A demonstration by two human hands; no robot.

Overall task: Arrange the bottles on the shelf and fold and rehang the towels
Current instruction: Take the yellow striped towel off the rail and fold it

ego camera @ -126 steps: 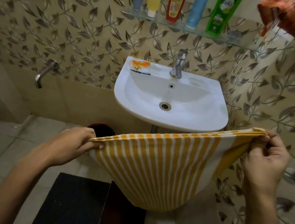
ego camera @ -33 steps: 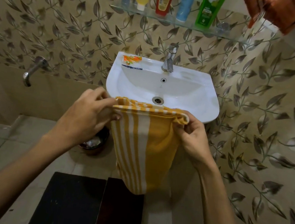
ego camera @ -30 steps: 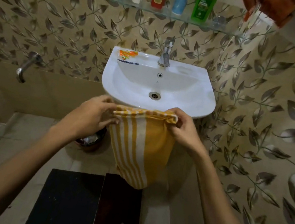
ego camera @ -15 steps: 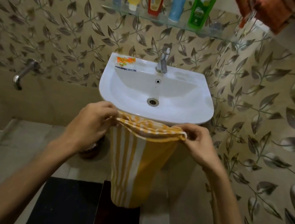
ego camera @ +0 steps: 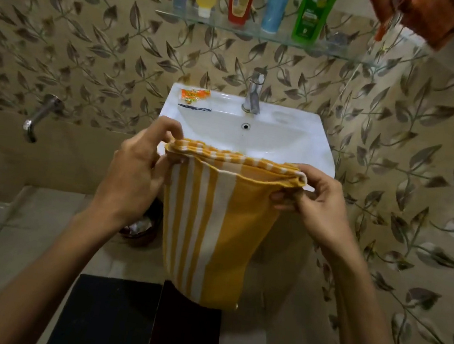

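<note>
Bottles (ego camera: 277, 2) stand in a row on the glass shelf (ego camera: 339, 51), while left hand (ego camera: 135, 172) and right hand (ego camera: 314, 203) pinch the half-folded yellow striped towel (ego camera: 215, 222) before the sink (ego camera: 321, 153), folding unfinished, rehanging left.

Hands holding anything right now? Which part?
Yes. Both hold the yellow striped towel by its folded top edge: the left hand pinches the left corner, the right hand pinches the right corner. The rest hangs free.
</note>
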